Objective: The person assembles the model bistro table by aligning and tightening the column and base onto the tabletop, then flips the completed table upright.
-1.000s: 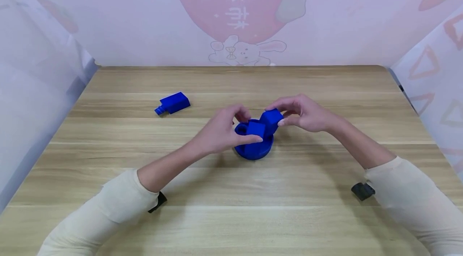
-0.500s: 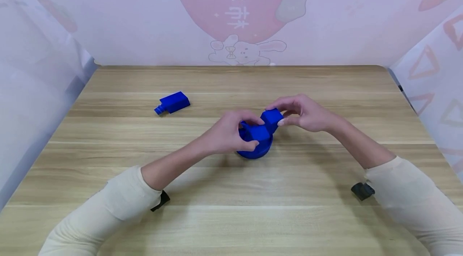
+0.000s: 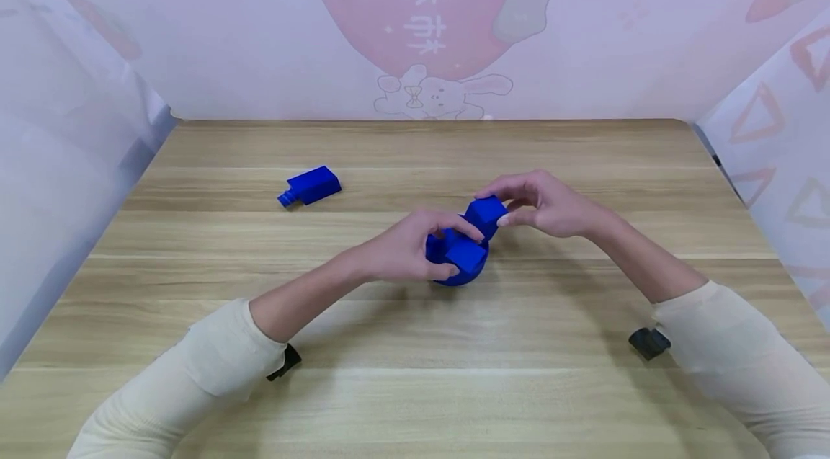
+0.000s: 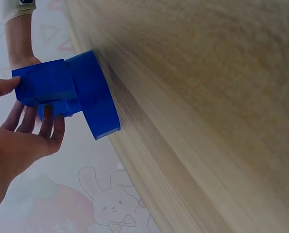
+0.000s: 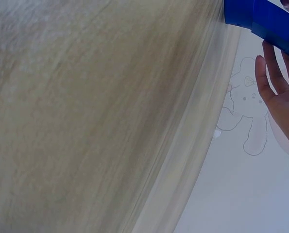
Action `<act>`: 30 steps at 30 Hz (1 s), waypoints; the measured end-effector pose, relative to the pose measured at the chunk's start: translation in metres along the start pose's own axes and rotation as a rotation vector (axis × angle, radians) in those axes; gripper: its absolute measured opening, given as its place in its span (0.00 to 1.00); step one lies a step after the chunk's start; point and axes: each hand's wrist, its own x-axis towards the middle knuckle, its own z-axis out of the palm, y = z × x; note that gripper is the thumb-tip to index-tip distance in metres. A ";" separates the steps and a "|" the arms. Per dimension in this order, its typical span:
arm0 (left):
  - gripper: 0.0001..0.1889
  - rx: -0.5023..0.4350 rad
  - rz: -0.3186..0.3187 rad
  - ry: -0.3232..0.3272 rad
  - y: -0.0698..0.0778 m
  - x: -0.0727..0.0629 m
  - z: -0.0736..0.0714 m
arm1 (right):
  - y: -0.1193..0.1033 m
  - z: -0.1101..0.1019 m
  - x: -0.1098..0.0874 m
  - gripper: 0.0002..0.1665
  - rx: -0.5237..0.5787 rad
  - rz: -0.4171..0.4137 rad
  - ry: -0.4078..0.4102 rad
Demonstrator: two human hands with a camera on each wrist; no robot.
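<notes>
A round, shallow blue base (image 3: 478,273) sits on the table with blue rectangular blocks standing in it. My left hand (image 3: 411,250) holds the front block (image 3: 467,255) between thumb and fingers; this block looks slightly tilted in the head view. My right hand (image 3: 547,208) pinches the rear block (image 3: 488,210) by its upper end, from the right. In the left wrist view, the left thumb touches the top of a block (image 4: 42,80) and the fingers curl beneath it. Part of the base's inside is hidden by the left hand. The right wrist view catches only a corner of the blue parts (image 5: 275,26).
A separate blue rectangular piece with a narrow ridged neck (image 3: 314,185) lies at the back left of the wooden table (image 3: 415,387). Printed cloth walls (image 3: 259,27) stand behind the table and along both sides. Dark wrist devices (image 3: 648,342) show under both sleeves.
My left hand has moved slightly right and toward the near side, and the front block has shifted the same way, away from the rear block. The right hand stays at the rear block.
</notes>
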 end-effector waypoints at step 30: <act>0.23 -0.009 0.059 -0.051 -0.005 -0.009 -0.015 | 0.001 0.000 0.000 0.23 -0.025 -0.006 0.007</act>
